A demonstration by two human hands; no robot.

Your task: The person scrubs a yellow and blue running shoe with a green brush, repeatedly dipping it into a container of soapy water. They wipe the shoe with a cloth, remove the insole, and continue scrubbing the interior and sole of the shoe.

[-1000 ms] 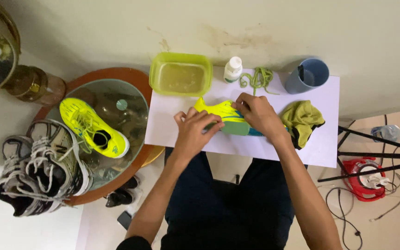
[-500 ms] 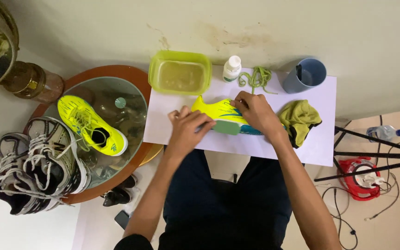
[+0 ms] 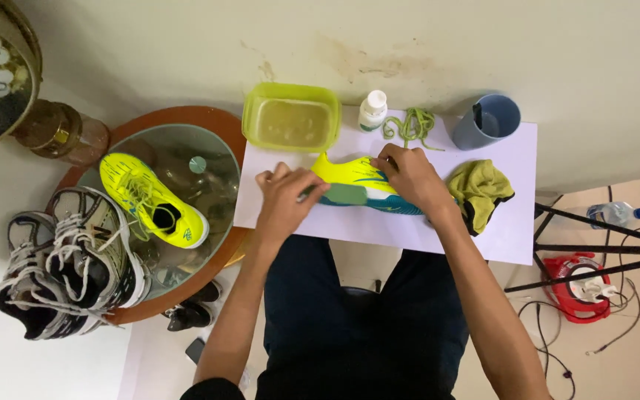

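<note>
Pinning the yellow shoe [image 3: 353, 176] on its side on the white board [image 3: 512, 230], the right hand [image 3: 407, 176] clamps its upper so it stays put, while the left hand [image 3: 283, 198], fingers closed around a green brush [image 3: 342, 195], presses against its side.

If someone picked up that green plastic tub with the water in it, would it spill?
Probably, if moved fast. The green tub looks open-topped and holds cloudy liquid nearly to its rim, so it would likely slosh. Its thin plastic walls may flex when squeezed. Being wide and low, it seems unlikely to tip over on the white board.
</note>
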